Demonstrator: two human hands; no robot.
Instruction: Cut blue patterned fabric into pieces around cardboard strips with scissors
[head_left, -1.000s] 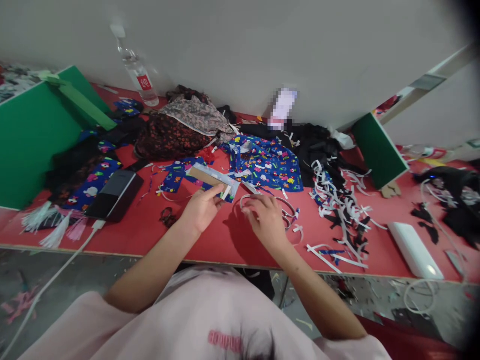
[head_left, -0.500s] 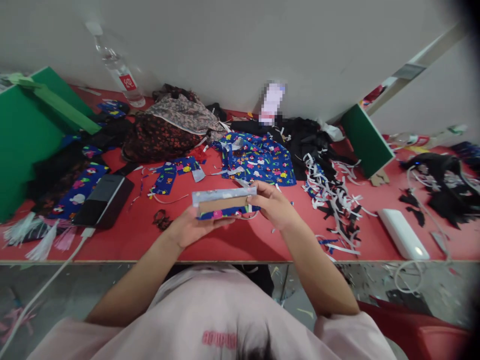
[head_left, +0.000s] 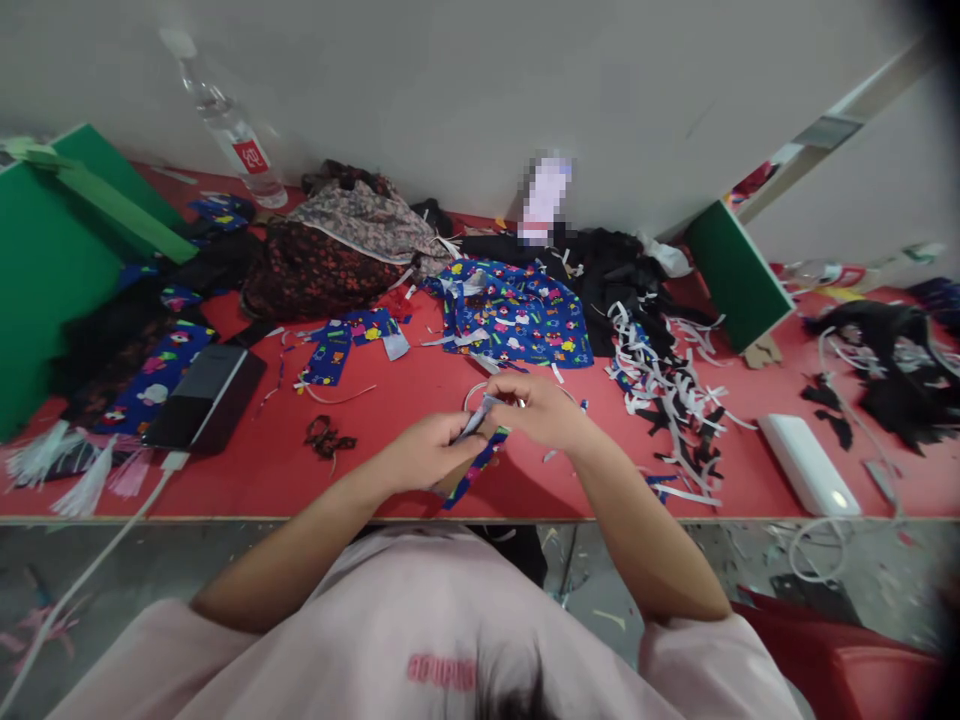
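Near the front of the red table, my two hands hold a piece of blue printed fabric (head_left: 477,473) with a brown card-like layer against it. My left hand (head_left: 420,455) is closed on its left side, with the thumb on top. The fingers of my right hand (head_left: 541,412) pinch its upper end, where the pale back of the cloth shows. The piece slants, its lower end toward me; my fingers hide part of it. Just beyond lies a larger cloth (head_left: 517,315) of the same print.
Black and white fabric scraps (head_left: 667,400) lie at right, near a white power bank (head_left: 806,465). At left are a black box-shaped device (head_left: 204,400) with a cable and a green panel (head_left: 52,270). A water bottle (head_left: 240,145) and a phone (head_left: 545,200) stand behind.
The piece has turned from nearly level to a steep slant and come lower, closer to me. My left hand has gone from supporting it underneath to gripping its side.
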